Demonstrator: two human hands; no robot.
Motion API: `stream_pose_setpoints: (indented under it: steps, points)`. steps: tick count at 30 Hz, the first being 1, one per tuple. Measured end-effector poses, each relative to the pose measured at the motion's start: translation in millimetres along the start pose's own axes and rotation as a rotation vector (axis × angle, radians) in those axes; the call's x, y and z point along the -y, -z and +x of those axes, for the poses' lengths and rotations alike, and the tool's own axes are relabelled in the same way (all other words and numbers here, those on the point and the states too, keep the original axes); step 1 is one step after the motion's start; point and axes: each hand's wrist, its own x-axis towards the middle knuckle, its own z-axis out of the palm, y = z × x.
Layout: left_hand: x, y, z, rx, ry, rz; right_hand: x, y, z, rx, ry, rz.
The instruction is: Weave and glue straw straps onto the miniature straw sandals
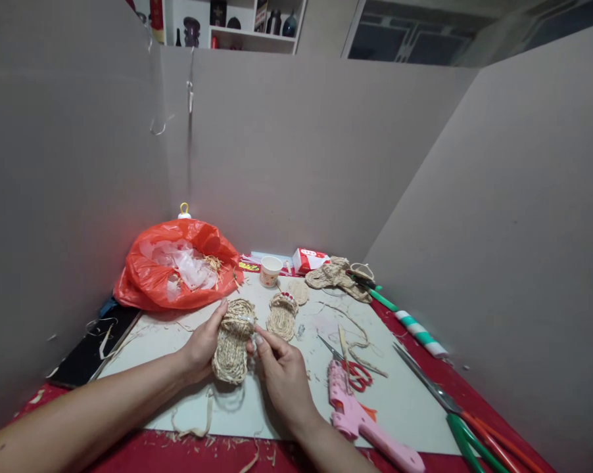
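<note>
A small woven straw slipper point(231, 351) with a braided strap across its upper part is held nearly upright above the white board. My left hand point(201, 345) is closed around its left side, with some fingers hidden behind it. My right hand point(284, 378) is closed, thumb and forefinger together at the slipper's right edge near the strap's end. What lies between those fingertips is too small to make out. Another straw slipper point(281, 316), with red beads on its strap, lies on the board just beyond my right hand.
On the white board point(400, 401) lie a pink glue gun point(355, 420), red-handled scissors point(358, 376), a straw braid point(368, 361) and a paper cup point(271, 271). Large shears point(437, 391) lie right. An orange plastic bag point(143, 282) stands back left beside a dark flat panel point(96, 345). Grey partitions point(301, 151) surround the table.
</note>
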Motion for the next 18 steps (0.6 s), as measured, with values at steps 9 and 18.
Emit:
stream_pose_setpoints:
  steps: [9,18]
  points:
    - [-2.2,-1.8,2.9,-0.005,0.029,-0.103,3.7,-0.2,0.5,0.030,-0.080,0.072]
    - [0.4,-0.9,0.7,-0.013,0.068,-0.063,2.6,4.4,4.8,0.074,-0.156,0.113]
